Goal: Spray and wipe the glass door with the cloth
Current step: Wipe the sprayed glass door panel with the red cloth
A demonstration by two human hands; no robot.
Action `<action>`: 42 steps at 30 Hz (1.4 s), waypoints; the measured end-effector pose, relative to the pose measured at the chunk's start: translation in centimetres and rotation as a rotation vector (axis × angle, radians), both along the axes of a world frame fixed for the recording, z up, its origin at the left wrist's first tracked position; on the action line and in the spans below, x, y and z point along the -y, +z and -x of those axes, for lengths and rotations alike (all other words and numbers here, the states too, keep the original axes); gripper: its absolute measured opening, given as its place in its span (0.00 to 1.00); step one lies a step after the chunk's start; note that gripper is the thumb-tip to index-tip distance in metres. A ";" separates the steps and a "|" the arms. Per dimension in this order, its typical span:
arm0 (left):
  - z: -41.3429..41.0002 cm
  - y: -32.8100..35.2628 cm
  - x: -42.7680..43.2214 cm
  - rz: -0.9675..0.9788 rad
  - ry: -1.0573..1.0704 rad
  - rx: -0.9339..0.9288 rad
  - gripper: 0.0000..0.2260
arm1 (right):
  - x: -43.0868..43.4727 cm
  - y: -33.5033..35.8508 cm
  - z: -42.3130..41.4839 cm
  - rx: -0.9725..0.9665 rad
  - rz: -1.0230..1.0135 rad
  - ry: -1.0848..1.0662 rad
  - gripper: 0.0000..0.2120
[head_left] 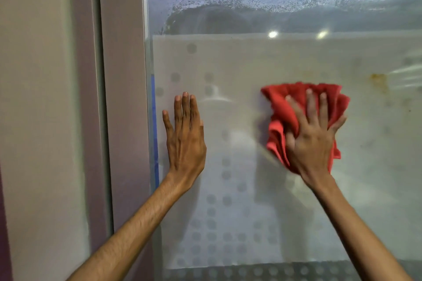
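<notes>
1. Wiping step: right hand [312, 134] presses red cloth [285, 107] on glass door [251, 64], fingers spread, not gripping.
2. Left hand [186, 137] flat on glass, fingers straight, holds nothing.
3. Next, prob.: wipe up to spray droplets [228, 2], then yellowish stain [379, 81].

The left hand [186, 137] lies flat on the glass door [239, 64] near its left edge. To its right, well apart, the right hand [311, 139] presses the cloth [285, 107] against the glass. A wall [45, 98] stands left of the door.
</notes>
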State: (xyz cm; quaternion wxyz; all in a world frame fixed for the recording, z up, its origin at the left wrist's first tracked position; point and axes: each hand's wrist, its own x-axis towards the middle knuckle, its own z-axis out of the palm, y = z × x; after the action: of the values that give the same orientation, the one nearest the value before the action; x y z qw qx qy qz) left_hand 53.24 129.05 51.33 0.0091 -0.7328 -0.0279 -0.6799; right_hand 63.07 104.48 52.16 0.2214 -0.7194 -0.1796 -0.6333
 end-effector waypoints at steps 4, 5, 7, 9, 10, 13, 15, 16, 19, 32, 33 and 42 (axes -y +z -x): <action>0.0 1.3 0.6 -0.015 -0.017 -0.020 0.25 | -3.1 7.2 0.7 -0.026 -0.066 0.038 0.30; -0.1 1.9 0.9 -0.020 -0.030 -0.018 0.25 | -4.1 7.6 1.0 0.001 -0.010 0.032 0.30; -0.3 3.1 1.3 -0.018 -0.037 -0.007 0.25 | -5.5 6.1 1.6 0.079 0.132 0.038 0.32; -0.5 3.6 1.5 -0.003 -0.027 -0.001 0.25 | -5.5 2.4 2.0 0.133 0.268 0.065 0.35; -0.5 3.6 1.5 0.001 -0.024 -0.001 0.25 | -4.7 0.4 2.0 0.144 0.310 0.062 0.35; -0.2 3.2 1.1 -0.008 -0.020 -0.018 0.24 | -0.6 -2.6 0.8 0.111 0.305 0.019 0.35; 0.1 3.1 0.7 -0.002 -0.010 -0.026 0.24 | 1.9 -0.4 -0.3 0.013 0.163 -0.020 0.36; 0.2 3.2 0.6 0.004 -0.003 -0.024 0.24 | 2.6 1.7 -0.7 -0.043 0.064 -0.023 0.37; 0.5 3.5 0.5 0.025 -0.005 -0.025 0.25 | 1.8 9.1 -0.6 -0.122 -0.123 0.031 0.34; -0.4 4.6 0.1 0.006 -0.035 0.065 0.24 | -2.3 -0.2 0.9 0.112 0.262 0.017 0.36; -0.4 4.5 0.0 0.002 -0.039 0.056 0.24 | -0.7 -0.3 0.3 0.079 0.218 -0.002 0.36; -0.5 4.2 0.4 -0.035 -0.004 0.023 0.25 | -4.0 13.6 0.7 0.009 -0.082 0.021 0.28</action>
State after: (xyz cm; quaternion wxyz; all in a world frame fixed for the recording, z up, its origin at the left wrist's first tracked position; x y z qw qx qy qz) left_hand 53.69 128.65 55.57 0.0205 -0.7246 -0.0146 -0.6887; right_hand 62.39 108.48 65.72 0.2567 -0.7048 -0.1621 -0.6411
